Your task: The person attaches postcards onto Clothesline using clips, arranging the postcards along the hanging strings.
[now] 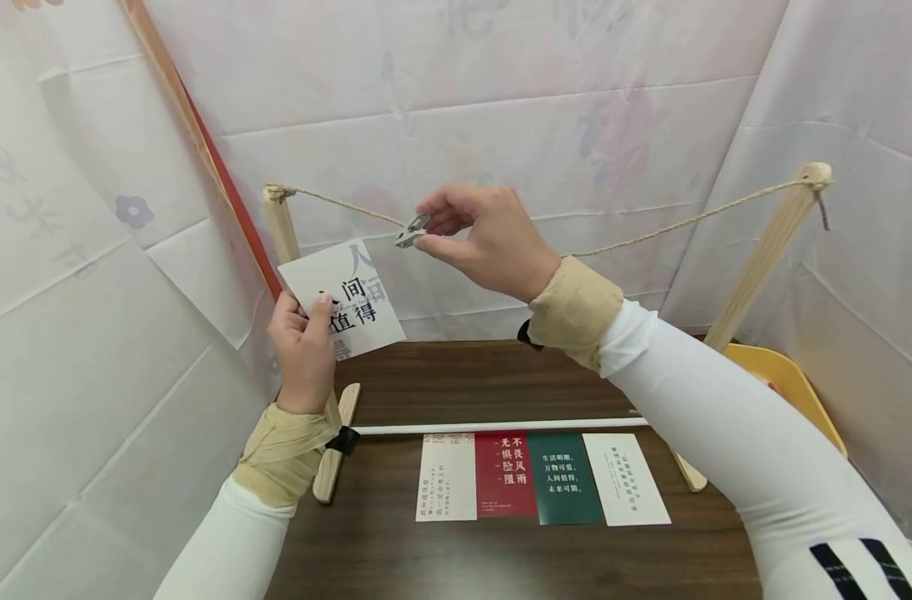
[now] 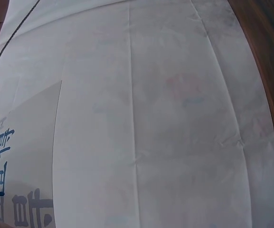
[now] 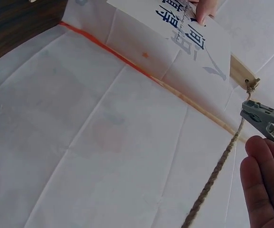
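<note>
My left hand (image 1: 303, 346) holds a white card (image 1: 377, 321) printed with dark and pale blue characters, thumb across its front. The same card (image 2: 34, 142) fills the lower left of the left wrist view. My right hand (image 1: 493, 237) pinches a grey clothespin (image 1: 411, 231) between thumb and fingers. In the right wrist view the tip of the clothespin (image 3: 260, 116) meets the twine rope (image 3: 217, 168); whether it bites on the rope I cannot tell. The card is below and left of the clothespin, apart from it.
The rope (image 1: 673, 227) sags between a left wooden post (image 1: 281, 229) and a right wooden post (image 1: 764, 250). A white rod (image 1: 493, 427) joins them low down. Cards in white, red (image 1: 505, 475), green (image 1: 564, 479) and white lie on the dark table (image 1: 486, 558). A yellow container (image 1: 794, 383) stands right.
</note>
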Tool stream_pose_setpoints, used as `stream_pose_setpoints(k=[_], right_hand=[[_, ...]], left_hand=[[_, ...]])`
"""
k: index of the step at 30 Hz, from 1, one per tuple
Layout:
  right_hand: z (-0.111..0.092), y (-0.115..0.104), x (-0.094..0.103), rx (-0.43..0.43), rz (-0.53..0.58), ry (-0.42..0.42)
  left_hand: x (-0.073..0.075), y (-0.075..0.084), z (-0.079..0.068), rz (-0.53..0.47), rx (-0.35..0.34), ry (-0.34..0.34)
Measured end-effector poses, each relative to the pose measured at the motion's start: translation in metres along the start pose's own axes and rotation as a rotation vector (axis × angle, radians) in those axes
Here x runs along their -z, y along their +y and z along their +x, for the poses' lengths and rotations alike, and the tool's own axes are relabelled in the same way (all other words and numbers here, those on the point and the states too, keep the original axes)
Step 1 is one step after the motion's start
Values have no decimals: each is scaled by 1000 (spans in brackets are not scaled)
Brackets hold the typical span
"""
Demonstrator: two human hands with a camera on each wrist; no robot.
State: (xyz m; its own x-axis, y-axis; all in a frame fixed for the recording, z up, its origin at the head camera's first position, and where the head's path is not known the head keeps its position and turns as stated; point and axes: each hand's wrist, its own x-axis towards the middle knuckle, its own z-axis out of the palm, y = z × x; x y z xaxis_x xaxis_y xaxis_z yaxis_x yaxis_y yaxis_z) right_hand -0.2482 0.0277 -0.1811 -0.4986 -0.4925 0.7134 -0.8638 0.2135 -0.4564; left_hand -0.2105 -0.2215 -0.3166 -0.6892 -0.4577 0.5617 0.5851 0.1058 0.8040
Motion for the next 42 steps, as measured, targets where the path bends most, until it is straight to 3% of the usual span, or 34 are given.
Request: stream_pose_setpoints(k=[17, 42], right_hand=[[23, -8, -9, 18, 8, 25], [55, -10, -16, -59, -56, 12]], left_hand=[[-5, 6, 5, 14, -10, 19], [-11, 10, 11, 13, -35, 5]])
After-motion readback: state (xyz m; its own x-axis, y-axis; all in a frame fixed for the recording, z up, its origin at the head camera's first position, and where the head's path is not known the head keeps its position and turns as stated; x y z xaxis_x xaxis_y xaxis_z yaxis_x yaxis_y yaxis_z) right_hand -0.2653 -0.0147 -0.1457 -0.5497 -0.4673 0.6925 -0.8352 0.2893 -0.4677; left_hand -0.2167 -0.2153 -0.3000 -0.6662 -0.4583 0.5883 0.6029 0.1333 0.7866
